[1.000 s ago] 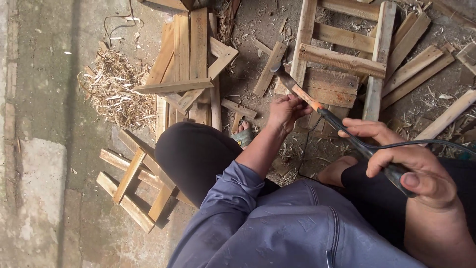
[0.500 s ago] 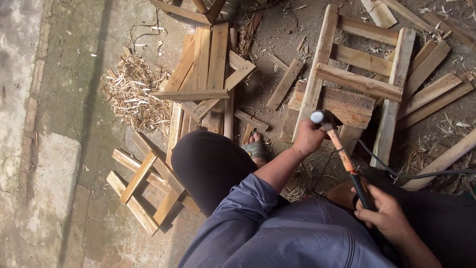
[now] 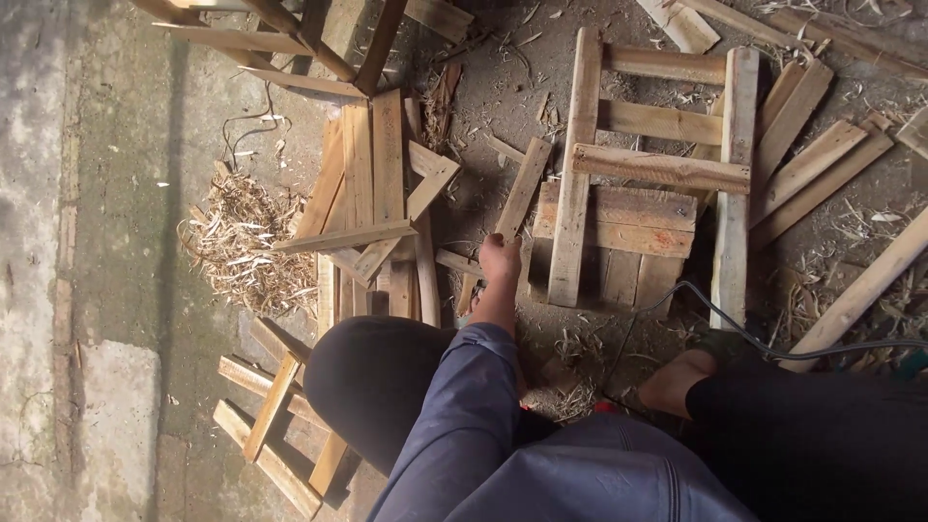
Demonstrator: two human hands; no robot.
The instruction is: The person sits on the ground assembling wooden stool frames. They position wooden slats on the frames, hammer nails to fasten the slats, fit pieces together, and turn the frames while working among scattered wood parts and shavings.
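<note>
Pile of pale curled wood shavings (image 3: 239, 246), left of centre, on the grey concrete floor (image 3: 116, 290). Stack of long pale wooden slats (image 3: 372, 184), centre, with one slat laid crosswise on top. Small ladder-like frame of pale wood strips (image 3: 275, 420), lower left. Fan of loose wooden battens (image 3: 807, 159), upper right. Thin black cable (image 3: 744, 333), curving across the lower right. Further crossed slats (image 3: 290, 39) at the upper left edge. Dirt and scattered splinters (image 3: 503, 97) at upper centre.
</note>
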